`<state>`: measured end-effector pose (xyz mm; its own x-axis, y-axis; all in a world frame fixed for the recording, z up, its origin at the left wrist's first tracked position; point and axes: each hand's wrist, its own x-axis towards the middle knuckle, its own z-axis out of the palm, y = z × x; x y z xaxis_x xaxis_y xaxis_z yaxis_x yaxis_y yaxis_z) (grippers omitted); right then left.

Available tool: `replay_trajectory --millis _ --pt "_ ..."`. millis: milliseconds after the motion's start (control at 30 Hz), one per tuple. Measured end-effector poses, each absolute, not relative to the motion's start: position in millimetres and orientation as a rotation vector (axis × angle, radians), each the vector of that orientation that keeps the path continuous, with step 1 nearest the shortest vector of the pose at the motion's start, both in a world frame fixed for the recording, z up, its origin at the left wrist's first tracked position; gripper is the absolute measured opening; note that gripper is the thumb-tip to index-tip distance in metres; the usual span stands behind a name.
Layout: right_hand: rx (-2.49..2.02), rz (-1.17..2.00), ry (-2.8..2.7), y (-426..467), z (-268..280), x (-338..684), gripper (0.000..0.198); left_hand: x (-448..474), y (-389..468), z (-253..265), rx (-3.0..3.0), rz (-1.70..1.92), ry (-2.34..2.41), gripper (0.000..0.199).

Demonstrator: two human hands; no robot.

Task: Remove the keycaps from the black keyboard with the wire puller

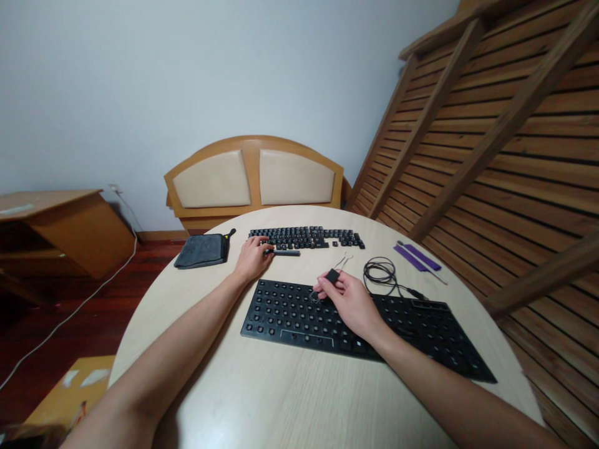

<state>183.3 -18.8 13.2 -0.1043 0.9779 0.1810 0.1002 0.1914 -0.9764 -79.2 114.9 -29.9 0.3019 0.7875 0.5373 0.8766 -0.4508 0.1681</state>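
Observation:
My right hand point(350, 302) grips a keycap puller by its black handle point(332, 276). The puller's thin wire prongs stick out above and below the fingers. Beneath that hand lies a black keyboard point(299, 312) with its keycaps off and the switches bare. Farther back, my left hand point(253, 259) has its fingers closed at the left end of a long black space bar keycap point(287, 253), which lies on the table. Just behind it, rows of loose black keycaps point(299, 236) are laid out in keyboard order. The left fingertips are partly hidden.
A coiled black cable point(380, 272) runs beside the keyboard's back edge. Purple strips point(416, 257) and a thin tool lie at the right of the round table point(299, 399). A grey cloth pouch point(200, 251) sits at the left. Wooden slats point(486, 156) lean close by on the right.

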Motion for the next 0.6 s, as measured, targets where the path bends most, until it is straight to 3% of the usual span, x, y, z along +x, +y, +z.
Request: replay_trajectory --millis 600 --pt "-1.1 1.104 -1.443 -18.9 12.0 182.6 0.038 -74.9 110.7 -24.2 -2.384 -0.909 -1.579 0.015"
